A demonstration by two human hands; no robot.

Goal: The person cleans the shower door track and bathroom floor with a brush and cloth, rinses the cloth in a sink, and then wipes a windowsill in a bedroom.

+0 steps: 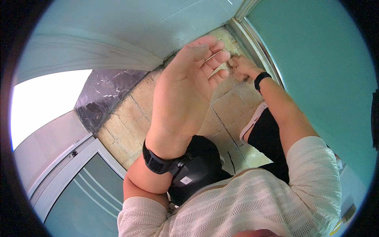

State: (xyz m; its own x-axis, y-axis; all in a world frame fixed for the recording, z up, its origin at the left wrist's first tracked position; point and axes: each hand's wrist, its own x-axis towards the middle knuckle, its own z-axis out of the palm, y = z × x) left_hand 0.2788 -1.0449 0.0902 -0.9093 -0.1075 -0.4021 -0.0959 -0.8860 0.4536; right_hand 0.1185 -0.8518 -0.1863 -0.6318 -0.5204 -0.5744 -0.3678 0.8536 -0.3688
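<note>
My left hand [189, 75] is raised close to the view, palm showing, with its fingers loosely bent and apart and nothing in them. A black strap [158, 160] with a box-like device circles that wrist. Farther off and lower, my right hand [244, 68] reaches down to the tiled floor [225, 102] beside the metal track [260, 47]. Its fingers are closed near the floor, around a small brownish thing too indistinct to name. A black band [261, 80] is on the right wrist.
A green panel [316, 59] rises along the right behind the track. Pale wall panels [138, 23] stand at the far left, above a dark marbled strip [106, 93]. A white-framed door [89, 162] is at the lower left. My pale shoe [252, 124] rests on the tiles.
</note>
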